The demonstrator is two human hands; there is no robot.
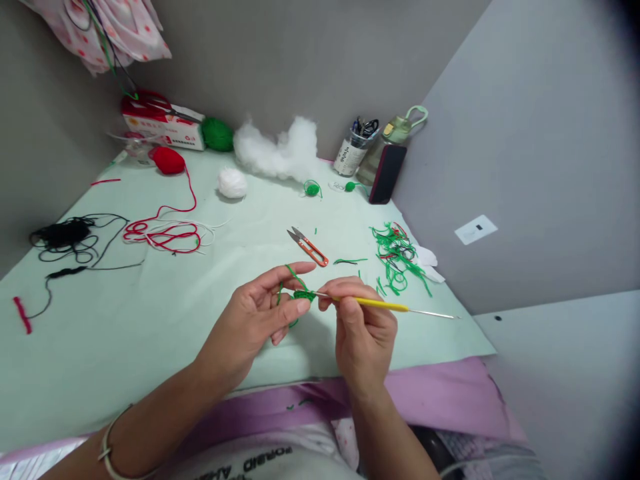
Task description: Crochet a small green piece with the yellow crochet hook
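My left hand (260, 313) pinches a small green crochet piece (303, 295) between thumb and fingers, with green yarn (290, 272) looped over the raised index finger. My right hand (361, 328) is closed on a yellow-handled crochet hook (385, 305); its tip meets the green piece and its metal end points right. Both hands hover just above the pale green table cover (150, 333), near its front edge.
Orange thread snips (309, 246) lie just beyond the hands. Green yarn scraps (397, 257) are piled at right. Farther back: red yarn ball (169, 160), green yarn ball (217, 134), white stuffing (280, 152), pen cup (353, 150), bottle (387, 143), phone (387, 173). Black yarn (67, 237) lies left.
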